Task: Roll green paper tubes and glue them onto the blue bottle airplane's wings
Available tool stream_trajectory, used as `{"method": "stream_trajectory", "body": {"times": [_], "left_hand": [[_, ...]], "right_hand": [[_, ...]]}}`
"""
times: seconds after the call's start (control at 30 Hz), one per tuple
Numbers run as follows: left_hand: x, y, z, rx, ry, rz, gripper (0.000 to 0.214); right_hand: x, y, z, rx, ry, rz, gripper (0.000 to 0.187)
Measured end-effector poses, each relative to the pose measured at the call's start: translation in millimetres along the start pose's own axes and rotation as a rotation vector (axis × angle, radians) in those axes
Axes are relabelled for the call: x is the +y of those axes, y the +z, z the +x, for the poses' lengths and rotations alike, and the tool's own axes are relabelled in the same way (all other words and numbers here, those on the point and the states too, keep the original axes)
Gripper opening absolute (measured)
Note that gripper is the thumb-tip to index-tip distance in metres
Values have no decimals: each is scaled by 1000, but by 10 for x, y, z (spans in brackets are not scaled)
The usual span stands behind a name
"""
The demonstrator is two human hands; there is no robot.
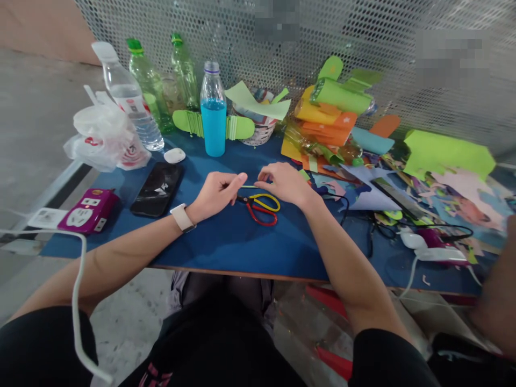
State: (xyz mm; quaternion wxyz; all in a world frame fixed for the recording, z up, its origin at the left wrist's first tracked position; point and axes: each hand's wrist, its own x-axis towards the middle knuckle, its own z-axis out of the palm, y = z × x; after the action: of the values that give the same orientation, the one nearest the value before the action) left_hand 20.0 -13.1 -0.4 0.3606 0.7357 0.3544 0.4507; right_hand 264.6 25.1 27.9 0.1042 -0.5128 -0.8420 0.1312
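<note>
My left hand (215,194) and my right hand (283,183) rest on the blue table (226,242), each pinching one end of a thin green strip (250,186) stretched between them. The left wrist wears a pale smartwatch (183,217). Just below the strip lie scissors (262,208) with one yellow and one red handle loop, untouched. A bottle with blue liquid (213,110) stands behind the hands, in front of a green paper shape with pleated middle (192,121).
A black phone (157,188), a white pebble-shaped object (174,156), a magenta power strip (88,210), a plastic bag (104,137) and clear bottles (129,97) sit left. Coloured paper rolls and scraps (334,118) pile up right, beside a glue gun (433,244). A perforated metal screen backs the table.
</note>
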Motion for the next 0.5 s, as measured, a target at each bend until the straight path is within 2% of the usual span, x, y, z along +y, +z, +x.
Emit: {"method": "stream_trajectory", "body": {"times": [0.07, 0.17, 0.27, 0.33, 0.47, 0.5], "left_hand": [[-3, -128, 110, 140, 48, -3, 81], [-120, -430, 398, 337, 72, 57, 78], [-358, -769, 783, 409, 33, 124, 69], [-507, -941, 1045, 517, -12, 220, 57], [-600, -1070, 1426, 718, -118, 351, 26], [-589, -1068, 1476, 706, -108, 344, 29]], "right_hand": [[-22, 52, -34, -22, -78, 99, 17], [-30, 154, -37, 9, -125, 97, 15], [9, 259, 28, 19, -108, 114, 12], [53, 314, 80, 12, -85, 162, 13], [143, 385, 123, 26, -103, 225, 9], [157, 399, 119, 28, -112, 216, 10]]}}
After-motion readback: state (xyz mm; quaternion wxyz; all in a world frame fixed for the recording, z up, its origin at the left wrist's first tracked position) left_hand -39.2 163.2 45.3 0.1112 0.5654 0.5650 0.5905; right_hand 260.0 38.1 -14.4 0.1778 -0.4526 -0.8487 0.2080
